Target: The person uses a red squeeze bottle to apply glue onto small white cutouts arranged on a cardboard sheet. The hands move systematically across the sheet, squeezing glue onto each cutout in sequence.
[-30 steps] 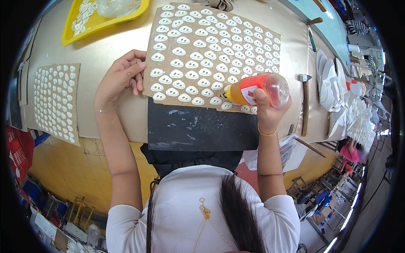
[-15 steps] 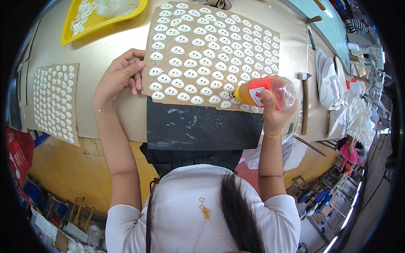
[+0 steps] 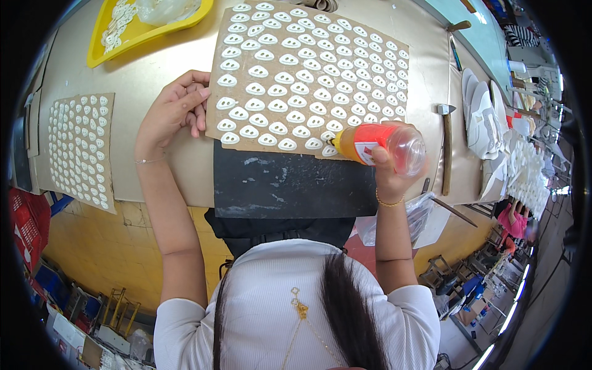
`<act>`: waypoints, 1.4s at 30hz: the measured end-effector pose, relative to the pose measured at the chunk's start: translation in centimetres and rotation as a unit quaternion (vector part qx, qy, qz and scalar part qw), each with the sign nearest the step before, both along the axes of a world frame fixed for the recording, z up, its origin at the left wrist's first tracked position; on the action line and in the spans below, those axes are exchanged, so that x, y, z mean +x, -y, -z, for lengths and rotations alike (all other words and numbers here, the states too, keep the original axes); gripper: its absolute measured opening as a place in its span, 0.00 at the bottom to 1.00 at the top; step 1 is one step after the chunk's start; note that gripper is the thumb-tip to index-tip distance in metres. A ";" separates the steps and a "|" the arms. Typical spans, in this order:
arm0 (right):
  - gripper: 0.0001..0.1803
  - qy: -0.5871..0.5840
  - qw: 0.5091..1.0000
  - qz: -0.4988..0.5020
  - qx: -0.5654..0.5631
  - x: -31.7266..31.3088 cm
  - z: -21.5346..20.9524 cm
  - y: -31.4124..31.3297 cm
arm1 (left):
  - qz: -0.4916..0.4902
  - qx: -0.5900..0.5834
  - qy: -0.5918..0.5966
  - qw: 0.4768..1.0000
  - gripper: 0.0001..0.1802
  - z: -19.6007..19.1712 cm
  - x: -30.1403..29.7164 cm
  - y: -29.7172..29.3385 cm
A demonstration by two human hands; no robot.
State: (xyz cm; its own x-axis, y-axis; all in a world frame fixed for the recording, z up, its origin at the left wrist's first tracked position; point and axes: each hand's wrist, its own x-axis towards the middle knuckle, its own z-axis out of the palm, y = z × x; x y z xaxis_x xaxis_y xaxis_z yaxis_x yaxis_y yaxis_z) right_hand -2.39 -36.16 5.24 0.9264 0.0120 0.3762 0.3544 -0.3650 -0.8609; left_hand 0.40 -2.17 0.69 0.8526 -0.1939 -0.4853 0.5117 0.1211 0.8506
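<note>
My right hand [image 3: 394, 176] is closed around a squeeze bottle [image 3: 373, 143] with a red label and yellow nozzle. The bottle lies tilted, its dark tip pointing left at the near edge of a brown cardboard sheet [image 3: 242, 92]. Rows of small white rounded-triangular pieces [image 3: 287, 144], each with two dark spots, cover the sheet. The tip is close beside one near-row piece; whether they touch is hard to tell. At the sheet's left edge, my left hand [image 3: 180, 110] pinches the border between thumb and curled fingers. Under the sheet's near side lies a black board [image 3: 290, 191].
At the far left stands a yellow tray [image 3: 94, 46] with loose white pieces and a plastic bag. Another filled cardboard sheet [image 3: 110, 200] lies left. To the right are a hammer [image 3: 447, 154], white flat cut-outs [image 3: 481, 123], a pointed tool [image 3: 456, 213] and a clear bag [image 3: 413, 219].
My right hand has moved the bottle a little to the left, its tip passing to another spot along the near row. My left hand stays at the cardboard's edge.
</note>
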 end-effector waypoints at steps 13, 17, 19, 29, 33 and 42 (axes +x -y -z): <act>0.28 -0.081 0.953 0.068 0.283 0.6 -0.1 2.7 | -0.004 0.026 -0.007 1.000 0.11 -0.3 0.0 0.3; 0.27 -0.061 0.987 0.037 0.143 -0.6 0.2 1.1 | -0.005 0.018 -0.006 1.000 0.12 -0.3 0.0 0.3; 0.26 -0.074 0.988 0.034 0.134 -0.7 0.2 0.4 | -0.005 0.011 -0.002 1.000 0.12 -0.4 0.0 0.4; 0.25 -0.030 0.999 -0.005 -0.012 -0.1 -0.3 0.1 | -0.003 0.005 -0.003 1.000 0.14 0.0 0.0 0.1; 0.24 -0.039 0.998 0.005 -0.040 0.1 -1.3 0.3 | -0.003 0.012 -0.004 1.000 0.14 0.0 0.0 0.2; 0.23 -0.012 0.998 0.017 -0.051 -0.9 -0.8 1.5 | -0.006 0.010 0.001 1.000 0.14 -0.1 0.0 0.2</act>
